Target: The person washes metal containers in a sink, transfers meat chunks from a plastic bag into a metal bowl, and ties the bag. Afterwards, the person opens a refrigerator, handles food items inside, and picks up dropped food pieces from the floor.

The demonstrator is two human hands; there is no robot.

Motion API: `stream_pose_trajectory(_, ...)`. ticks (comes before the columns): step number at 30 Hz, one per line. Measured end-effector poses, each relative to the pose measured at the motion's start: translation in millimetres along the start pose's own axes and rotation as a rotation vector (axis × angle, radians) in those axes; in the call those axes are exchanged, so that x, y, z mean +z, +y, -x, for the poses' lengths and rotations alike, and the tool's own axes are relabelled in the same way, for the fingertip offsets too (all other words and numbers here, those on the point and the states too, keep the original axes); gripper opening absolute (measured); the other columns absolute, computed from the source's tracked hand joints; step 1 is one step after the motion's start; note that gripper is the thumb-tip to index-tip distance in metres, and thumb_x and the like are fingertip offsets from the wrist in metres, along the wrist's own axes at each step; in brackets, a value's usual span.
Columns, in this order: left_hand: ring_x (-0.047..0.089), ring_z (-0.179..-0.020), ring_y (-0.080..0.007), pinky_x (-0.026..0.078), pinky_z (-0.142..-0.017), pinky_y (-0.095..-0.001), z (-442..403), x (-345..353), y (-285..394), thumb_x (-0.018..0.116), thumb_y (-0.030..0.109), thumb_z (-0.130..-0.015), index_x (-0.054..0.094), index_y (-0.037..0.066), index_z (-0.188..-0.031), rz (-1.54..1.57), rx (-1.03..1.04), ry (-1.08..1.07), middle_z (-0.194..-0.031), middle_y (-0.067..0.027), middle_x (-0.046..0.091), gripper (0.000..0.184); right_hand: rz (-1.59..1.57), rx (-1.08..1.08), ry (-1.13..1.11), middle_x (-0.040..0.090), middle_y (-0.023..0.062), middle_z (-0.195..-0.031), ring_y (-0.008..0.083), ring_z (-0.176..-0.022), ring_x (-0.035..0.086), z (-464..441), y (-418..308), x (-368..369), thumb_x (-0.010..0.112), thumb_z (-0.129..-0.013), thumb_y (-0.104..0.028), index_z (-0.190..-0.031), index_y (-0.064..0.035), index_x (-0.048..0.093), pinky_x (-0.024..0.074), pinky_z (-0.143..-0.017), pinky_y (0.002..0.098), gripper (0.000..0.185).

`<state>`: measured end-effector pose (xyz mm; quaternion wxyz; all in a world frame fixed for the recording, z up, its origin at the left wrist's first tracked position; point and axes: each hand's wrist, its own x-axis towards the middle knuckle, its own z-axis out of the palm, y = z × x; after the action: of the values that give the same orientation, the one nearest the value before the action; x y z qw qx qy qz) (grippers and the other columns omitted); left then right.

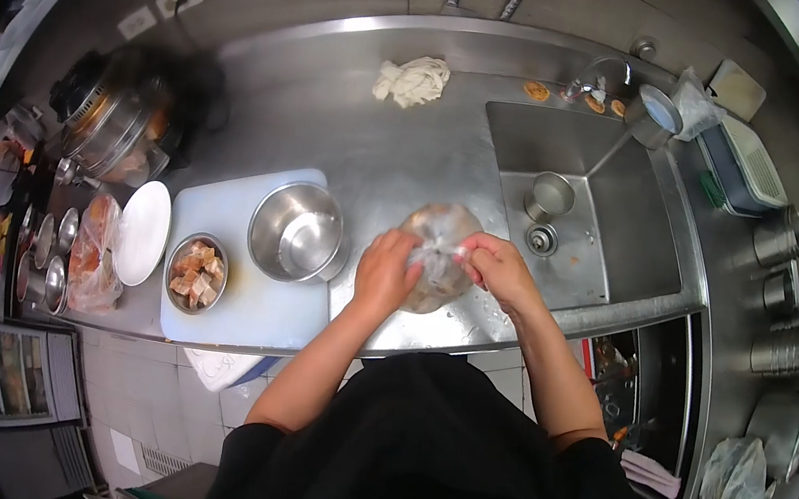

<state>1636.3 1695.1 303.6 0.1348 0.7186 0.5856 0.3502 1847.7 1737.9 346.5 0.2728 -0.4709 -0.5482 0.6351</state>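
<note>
A clear plastic bag (432,292) with pale brownish contents sits on the steel counter in front of me; I cannot make out what is inside. Its gathered top lies between my two hands. My left hand (387,270) is closed on the left side of the gathered plastic. From the right, my right hand (501,271) pinches the bag's top between thumb and fingers. Just left of the bag, an empty steel pot (297,233) stands on a white cutting board (254,316). A small steel bowl of meat chunks (197,274) rests on the same board.
To the right is a steel sink (626,214) with a metal cup (550,198) in it. A crumpled white cloth (411,82) lies at the back. On the left are a white plate (143,232), a bagged orange-red food (96,255) and a glass-bowled appliance (117,137).
</note>
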Motion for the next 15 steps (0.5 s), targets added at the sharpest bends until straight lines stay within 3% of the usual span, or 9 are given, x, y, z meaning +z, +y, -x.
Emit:
stream_pose_trajectory(3, 0.057, -0.101, -0.0326, 0.047, -0.086, -0.0417, -3, -5, 4, 0.072, 0.012, -0.076, 0.064, 0.007, -0.11, 0.013, 0.021, -0.029, -0.105, -0.0116, 0.06, 0.035, 0.126, -0.124, -0.195, 0.056, -0.0015, -0.066, 0.0072, -0.06, 0.051, 5, -12, -19, 0.051, -0.091, -0.01, -0.095, -0.0024, 0.068, 0.0415, -0.055, 0.0233, 0.019)
stream_pose_trajectory(6, 0.056, -0.101, -0.0325, 0.047, -0.086, -0.0409, -8, -13, 15, 0.072, 0.014, -0.078, 0.066, 0.008, -0.11, 0.021, 0.024, -0.076, -0.106, -0.0113, 0.06, 0.033, 0.395, -0.032, -0.387, 0.061, -0.0008, -0.069, 0.0079, -0.064, 0.056, 9, -23, -47, 0.053, -0.093, -0.013, -0.103, -0.0031, 0.068, 0.0468, -0.06, 0.0248, 0.021)
stream_pose_trajectory(10, 0.059, -0.098, -0.0323, 0.047, -0.085, -0.0405, -15, -6, 22, 0.072, 0.018, -0.081, 0.069, 0.007, -0.107, 0.003, 0.008, -0.092, -0.102, -0.0108, 0.064, 0.028, 0.479, -0.142, -0.2, 0.067, 0.004, -0.085, 0.015, -0.077, 0.063, -13, -13, -60, 0.056, -0.092, -0.014, -0.113, -0.0065, 0.068, 0.0514, -0.071, 0.0295, 0.026)
stream_pose_trajectory(12, 0.06, -0.096, -0.0322, 0.048, -0.083, -0.0404, -17, -3, 24, 0.071, 0.018, -0.083, 0.07, 0.007, -0.105, -0.006, 0.01, -0.088, -0.099, -0.0101, 0.064, 0.024, 0.669, -0.586, -0.061, 0.067, 0.0088, -0.107, 0.0251, -0.092, 0.064, -35, 9, -48, 0.058, -0.089, -0.012, -0.115, -0.011, 0.068, 0.0517, -0.084, 0.0354, 0.029)
stream_pose_trajectory(13, 0.06, -0.095, -0.0321, 0.047, -0.083, -0.0403, -18, -3, 26, 0.07, 0.017, -0.084, 0.071, 0.007, -0.104, 0.003, 0.021, -0.096, -0.097, -0.0099, 0.065, 0.023, 0.665, -0.591, -0.061, 0.067, 0.0088, -0.107, 0.0251, -0.092, 0.064, -35, 7, -39, 0.058, -0.089, -0.012, -0.115, -0.011, 0.068, 0.0517, -0.084, 0.0354, 0.029)
stream_pose_trajectory(15, 0.06, -0.093, -0.032, 0.047, -0.082, -0.0401, -19, -5, 27, 0.068, 0.017, -0.085, 0.071, 0.006, -0.104, 0.009, 0.035, -0.105, -0.095, -0.0096, 0.065, 0.021, 0.755, -0.545, -0.131, 0.061, 0.0105, -0.123, 0.0314, -0.11, 0.058, -35, 4, -22, 0.059, -0.085, -0.013, -0.114, -0.012, 0.069, 0.0459, -0.098, 0.0401, 0.03)
